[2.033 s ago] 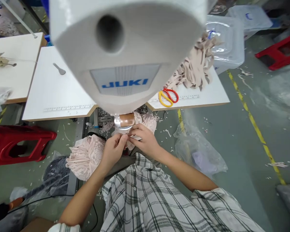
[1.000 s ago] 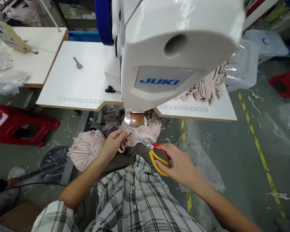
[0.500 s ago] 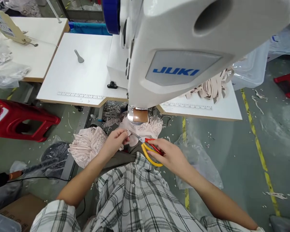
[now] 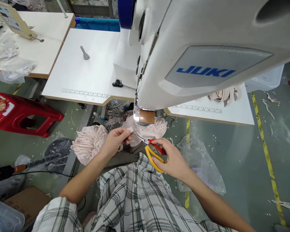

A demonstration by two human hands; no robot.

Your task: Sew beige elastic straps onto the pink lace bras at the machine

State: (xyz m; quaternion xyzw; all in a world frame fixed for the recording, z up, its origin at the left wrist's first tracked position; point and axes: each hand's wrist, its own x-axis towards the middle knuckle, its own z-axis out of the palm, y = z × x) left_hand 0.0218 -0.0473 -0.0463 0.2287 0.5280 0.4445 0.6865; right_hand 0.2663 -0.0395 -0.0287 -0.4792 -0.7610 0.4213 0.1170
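Observation:
My left hand [image 4: 116,140] pinches the end of a small pale fabric strip [image 4: 130,130] just below the head of the white JUKI sewing machine [image 4: 203,54]. My right hand [image 4: 172,158] grips red and yellow scissors [image 4: 151,151], whose blade tips meet the strip at my left fingertips. Pink lace fabric [image 4: 149,129] lies under the machine's foot behind both hands, and more pink lace [image 4: 89,145] hangs to the left of my left wrist.
The white sewing table [image 4: 87,74] carries a ruler strip along its front edge and a pile of beige fabric strips [image 4: 223,95] at the right. A red plastic stool [image 4: 19,114] stands on the left. Clear plastic bags [image 4: 203,164] and scraps litter the green floor.
My right hand took the scissors from the table and brought them to the strip in my left hand. The blades have now reached the strip. My view has shifted left and lower.

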